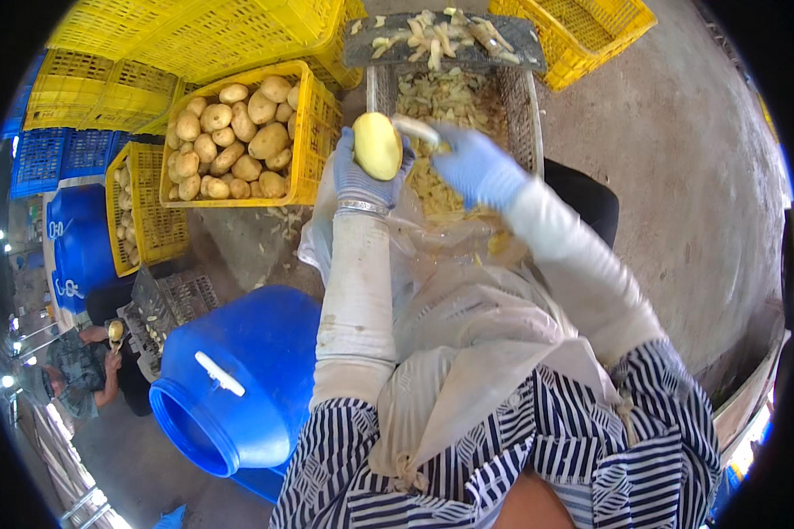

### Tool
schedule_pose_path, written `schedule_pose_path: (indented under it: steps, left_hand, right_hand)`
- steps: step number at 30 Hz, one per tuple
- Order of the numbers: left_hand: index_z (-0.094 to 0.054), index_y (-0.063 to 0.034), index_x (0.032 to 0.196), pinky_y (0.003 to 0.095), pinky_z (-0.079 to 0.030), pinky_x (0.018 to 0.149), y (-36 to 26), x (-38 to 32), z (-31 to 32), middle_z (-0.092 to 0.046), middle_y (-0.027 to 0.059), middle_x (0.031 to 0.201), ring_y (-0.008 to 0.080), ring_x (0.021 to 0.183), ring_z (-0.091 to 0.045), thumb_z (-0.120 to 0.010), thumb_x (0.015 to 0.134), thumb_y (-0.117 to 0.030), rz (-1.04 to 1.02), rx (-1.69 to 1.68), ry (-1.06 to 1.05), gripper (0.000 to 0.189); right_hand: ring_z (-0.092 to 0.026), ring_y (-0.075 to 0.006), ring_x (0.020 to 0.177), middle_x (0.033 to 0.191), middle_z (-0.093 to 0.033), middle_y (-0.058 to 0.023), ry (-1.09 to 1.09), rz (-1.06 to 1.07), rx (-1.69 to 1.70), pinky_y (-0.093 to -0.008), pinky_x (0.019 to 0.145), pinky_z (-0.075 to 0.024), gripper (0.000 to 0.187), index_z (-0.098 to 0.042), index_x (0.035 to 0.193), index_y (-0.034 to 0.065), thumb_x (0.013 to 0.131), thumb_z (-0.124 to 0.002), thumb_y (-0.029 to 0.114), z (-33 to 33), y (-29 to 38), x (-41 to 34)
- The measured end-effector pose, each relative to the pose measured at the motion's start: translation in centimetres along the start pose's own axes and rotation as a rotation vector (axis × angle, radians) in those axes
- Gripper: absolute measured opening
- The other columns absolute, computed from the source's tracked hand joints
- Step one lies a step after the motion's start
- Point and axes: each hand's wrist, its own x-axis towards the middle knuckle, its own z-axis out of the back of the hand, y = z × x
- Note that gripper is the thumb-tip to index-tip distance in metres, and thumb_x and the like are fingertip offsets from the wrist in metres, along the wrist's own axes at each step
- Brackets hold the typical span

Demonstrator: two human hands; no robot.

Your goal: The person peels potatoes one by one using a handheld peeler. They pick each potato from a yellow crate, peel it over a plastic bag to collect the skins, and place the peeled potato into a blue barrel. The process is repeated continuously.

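My gloved left hand [368, 182] holds a potato [378, 147] upright; its visible side is peeled and yellow. Just right of the potato, my gloved right hand [480, 165] is closed around a blurred tool with a pale strip [415, 128], whose kind I cannot tell. Its far end is close to the potato. Below and beyond my hands stands a plastic crate [538, 125] with many potato peelings [446, 99] inside. A dark board [364, 45] lies across its far end, bearing more peelings and a knife-like tool [489, 36]. Clear plastic sheeting [430, 244] hangs over the crate's near end.
A yellow crate [312, 142] of unpeeled potatoes stands at left, with stacked yellow crates [192, 33] behind. Another yellow crate [605, 56] is at the upper right. A blue plastic drum [258, 377] lies beside my left arm. At far left, another person [79, 370] holds a potato.
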Motion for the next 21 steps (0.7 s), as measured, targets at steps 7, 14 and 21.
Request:
schedule_pose_path:
  steps: [7, 14, 21]
  left_hand:
    - [-0.047, -0.0091, 0.097, 0.0362, -0.046, 0.053, -0.4, 1.9, -0.5, -0.054, 0.0118, 0.079, 0.0228, 0.073, -0.052, -0.039, 0.080, -0.049, -0.123, 0.049, -0.242, 0.044]
    - [-0.048, -0.0086, 0.102, 0.0395, -0.045, 0.066, 0.5, -0.3, -2.5, -0.054, 0.0123, 0.092, 0.0245, 0.079, -0.052, -0.042, 0.079, -0.052, -0.037, 0.021, 0.004, 0.049]
    - [-0.047, -0.0107, 0.098, 0.0360, -0.048, 0.057, 0.0, 2.5, 1.8, -0.055, 0.0128, 0.089, 0.0217, 0.072, -0.054, -0.048, 0.076, -0.052, 0.045, 0.054, 0.225, 0.046]
  right_hand:
    - [-0.057, -0.0358, 0.079, 0.085, -0.057, -0.0237, -0.046, 0.259, -0.335, -0.0409, 0.076, -0.0441, 0.034, -0.048, 0.109, 0.0092, 0.077, -0.046, 0.018, -4.5, -2.7, -0.6]
    - [-0.057, -0.0195, 0.052, 0.076, -0.058, -0.0148, -0.069, 0.056, -0.069, -0.0296, 0.043, -0.0513, 0.046, -0.039, 0.120, 0.0048, 0.074, -0.042, 0.008, 1.2, 0.6, 2.5]
    - [-0.057, -0.0365, 0.075, 0.080, -0.058, -0.0217, 0.000, 0.316, -0.394, -0.0431, 0.070, -0.0452, 0.037, -0.047, 0.112, 0.0079, 0.074, -0.045, 0.012, -3.6, -2.7, -1.0]
